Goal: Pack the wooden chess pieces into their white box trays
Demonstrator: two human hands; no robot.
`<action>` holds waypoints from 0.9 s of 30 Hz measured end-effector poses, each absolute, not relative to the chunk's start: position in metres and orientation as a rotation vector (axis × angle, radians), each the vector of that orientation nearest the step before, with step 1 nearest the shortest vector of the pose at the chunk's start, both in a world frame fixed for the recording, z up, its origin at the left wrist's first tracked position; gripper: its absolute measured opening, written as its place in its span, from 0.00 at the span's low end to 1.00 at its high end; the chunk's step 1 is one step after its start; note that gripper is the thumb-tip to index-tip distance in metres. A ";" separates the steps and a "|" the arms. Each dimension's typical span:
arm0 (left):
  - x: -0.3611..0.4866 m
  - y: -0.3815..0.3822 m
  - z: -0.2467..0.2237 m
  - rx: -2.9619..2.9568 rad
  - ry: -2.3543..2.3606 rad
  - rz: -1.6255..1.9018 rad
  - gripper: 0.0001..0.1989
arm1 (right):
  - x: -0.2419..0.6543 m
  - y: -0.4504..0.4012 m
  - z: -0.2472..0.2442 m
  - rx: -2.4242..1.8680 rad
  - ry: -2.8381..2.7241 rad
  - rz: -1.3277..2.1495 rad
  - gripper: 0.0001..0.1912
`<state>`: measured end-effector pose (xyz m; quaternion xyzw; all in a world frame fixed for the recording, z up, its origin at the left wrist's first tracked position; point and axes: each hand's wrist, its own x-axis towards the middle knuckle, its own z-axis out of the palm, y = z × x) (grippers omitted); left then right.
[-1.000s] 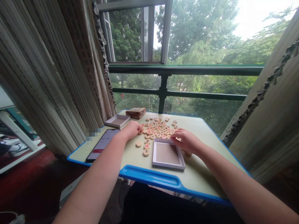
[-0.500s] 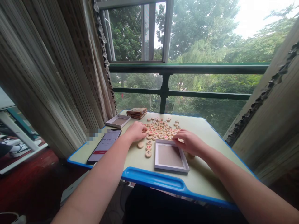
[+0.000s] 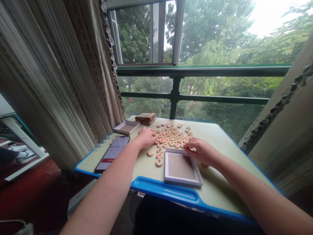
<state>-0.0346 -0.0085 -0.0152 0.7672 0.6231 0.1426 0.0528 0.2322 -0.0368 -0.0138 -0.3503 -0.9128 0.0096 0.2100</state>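
Round wooden Chinese chess pieces (image 3: 171, 143) with red and black characters lie mostly face up in a loose flat group on the table. At the group's left side rests my left hand (image 3: 146, 137), its fingers bent and touching the edge pieces, with no piece seen lifted. On the right, my right hand (image 3: 201, 150) has its fingers stretched toward the pieces above the corner of a shallow white box tray (image 3: 181, 166). One piece (image 3: 204, 165) shows partly below my right wrist. A blank-faced piece (image 3: 150, 153) lies apart, beside a short column of pieces.
A phone (image 3: 113, 151) showing a running timer lies on the left. Behind it are another shallow white box part (image 3: 127, 126) and a folded brown board (image 3: 145, 118). The table (image 3: 220, 140) has a blue rim and a front groove. Curtains and a railing (image 3: 207, 70) stand beyond.
The view has shifted slightly, so everything sits a little further right. Both hands stay beside the pieces with hardly any movement. The phone's timer has advanced.
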 end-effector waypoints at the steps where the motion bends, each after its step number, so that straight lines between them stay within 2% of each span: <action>1: -0.035 -0.008 -0.015 2.338 1.907 0.431 0.15 | 0.232 -0.037 -0.014 -0.973 -2.540 0.032 0.09; 13: -0.041 0.000 -0.020 2.374 1.896 0.385 0.16 | 0.231 -0.035 -0.014 -0.896 -2.595 0.025 0.08; 18: -0.041 0.004 -0.025 2.333 1.937 0.483 0.21 | 0.227 -0.038 -0.014 -0.857 -2.594 -0.026 0.10; 23: -0.043 0.008 -0.028 2.284 1.938 0.471 0.14 | 0.223 -0.041 -0.013 -0.837 -2.600 -0.011 0.11; 27: -0.042 0.010 -0.028 2.275 1.950 0.509 0.15 | 0.222 -0.043 -0.013 -0.829 -2.592 -0.005 0.11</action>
